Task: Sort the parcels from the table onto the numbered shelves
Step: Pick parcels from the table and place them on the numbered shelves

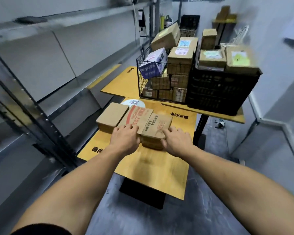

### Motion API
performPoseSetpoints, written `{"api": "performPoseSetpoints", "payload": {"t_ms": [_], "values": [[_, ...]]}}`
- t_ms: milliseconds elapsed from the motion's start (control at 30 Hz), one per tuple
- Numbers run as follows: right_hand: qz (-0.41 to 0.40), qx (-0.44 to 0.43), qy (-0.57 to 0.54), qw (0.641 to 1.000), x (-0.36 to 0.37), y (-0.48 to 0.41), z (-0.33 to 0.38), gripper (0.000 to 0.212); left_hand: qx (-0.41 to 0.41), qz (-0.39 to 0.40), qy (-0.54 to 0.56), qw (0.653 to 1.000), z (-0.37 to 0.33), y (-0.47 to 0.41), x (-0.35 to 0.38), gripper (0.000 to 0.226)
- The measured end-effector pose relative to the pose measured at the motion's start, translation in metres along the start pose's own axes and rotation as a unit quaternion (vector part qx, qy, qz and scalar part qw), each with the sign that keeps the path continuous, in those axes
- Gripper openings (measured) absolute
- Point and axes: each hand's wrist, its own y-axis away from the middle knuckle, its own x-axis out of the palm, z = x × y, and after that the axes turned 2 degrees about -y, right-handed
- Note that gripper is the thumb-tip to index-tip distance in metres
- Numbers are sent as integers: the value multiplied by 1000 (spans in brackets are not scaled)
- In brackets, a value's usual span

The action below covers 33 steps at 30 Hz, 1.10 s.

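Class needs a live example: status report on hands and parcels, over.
Left hand and right hand on front parcel, fingers on top, not lifted. Two parcels beside it. Wire basket behind, nothing blocking.

Both arms out forward, hands down on a parcel, palms down.

Left hand [125, 139]: arm extended from lower left, bare forearm, dark sleeve edge at the bottom corner. Fingers [126, 127] spread flat over the near top edge of the brown cardboard parcel [155, 127], knuckles up. Right hand [176, 141]: arm extended from lower right, wrist straight, fingers lying on the parcel's top at its near right corner, thumb tucked against its near side. Both hands in contact; whether they grip or just press can't be told.
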Motion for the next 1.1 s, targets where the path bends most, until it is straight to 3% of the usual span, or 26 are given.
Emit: {"api": "performPoseSetpoints", "payload": {"t_ms": [267, 500, 733, 900, 1000, 1100], "values": [[44, 42, -61, 996, 28, -60, -37, 48, 26, 65, 2, 998, -13, -75, 39, 44], [104, 116, -203, 967, 69, -109, -43, 52, 40, 83, 47, 995, -18, -129, 85, 43], [67, 161, -434, 884, 92, -110, -44, 50, 2, 48, 139, 989, -24, -130, 111, 51], [34, 193, -517, 833, 93, -110, -49, 50, -8, 2, 219, 976, -40, -126, 103, 51], [27, 210, -593, 777, 89, -104, -62, 45, -8, -37, 331, 943, -59, -115, 94, 47], [18, 198, -635, 747, 83, -99, -81, 35, -11, -57, 421, 905, -76, -106, 86, 45]]}}
